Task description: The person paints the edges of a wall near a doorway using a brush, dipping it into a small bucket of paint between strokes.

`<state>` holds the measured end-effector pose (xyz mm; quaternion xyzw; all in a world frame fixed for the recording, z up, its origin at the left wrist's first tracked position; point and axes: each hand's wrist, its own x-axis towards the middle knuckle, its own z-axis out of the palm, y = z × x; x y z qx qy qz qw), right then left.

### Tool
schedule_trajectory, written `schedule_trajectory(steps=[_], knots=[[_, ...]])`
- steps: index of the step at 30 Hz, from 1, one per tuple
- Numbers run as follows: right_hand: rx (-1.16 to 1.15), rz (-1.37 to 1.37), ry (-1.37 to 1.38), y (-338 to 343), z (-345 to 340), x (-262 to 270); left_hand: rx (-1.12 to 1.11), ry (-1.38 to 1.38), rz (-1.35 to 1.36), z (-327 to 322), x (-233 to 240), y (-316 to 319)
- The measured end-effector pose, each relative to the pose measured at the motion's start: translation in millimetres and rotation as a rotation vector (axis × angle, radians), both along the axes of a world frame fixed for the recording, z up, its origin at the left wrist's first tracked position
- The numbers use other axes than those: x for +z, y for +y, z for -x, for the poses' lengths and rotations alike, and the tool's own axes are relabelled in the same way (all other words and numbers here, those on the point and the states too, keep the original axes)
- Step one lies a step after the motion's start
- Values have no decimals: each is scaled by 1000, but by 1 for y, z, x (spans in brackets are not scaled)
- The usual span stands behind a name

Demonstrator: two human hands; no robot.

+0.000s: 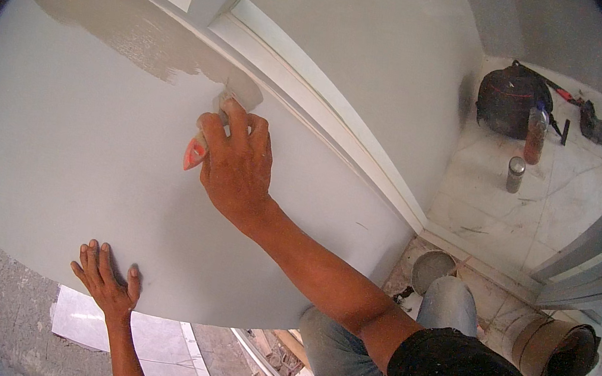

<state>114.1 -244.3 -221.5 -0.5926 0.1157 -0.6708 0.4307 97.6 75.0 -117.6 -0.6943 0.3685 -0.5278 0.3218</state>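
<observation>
My right hand (239, 163) grips a paintbrush (196, 151) with an orange-red handle end. The bristles press on the pale grey wall (86, 150), just below a white window or door frame (317, 100). A darker wet band of paint (129, 26) runs along the top of the wall beside the frame, left of the brush. Lower down, my left hand (108, 280) rests on the wall near its bottom edge, fingers spread, with nothing in it.
A paint bucket (433, 269) stands by my knee, with a brown cylindrical container (553, 360) behind it. On the tiled floor are a black backpack (506, 100), a bottle (536, 135) and a metal flask (515, 175). White strips and debris lie below the wall.
</observation>
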Motion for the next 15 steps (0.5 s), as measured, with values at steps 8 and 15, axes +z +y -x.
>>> schedule_trajectory(steps=[8, 15], knots=[[6, -3, 12, 0, 0, -4, -19, -4, 0, 0, 0, 0], [21, -5, 15, 1, 0, -6, -14, -11, -4, -1, 0, 0]])
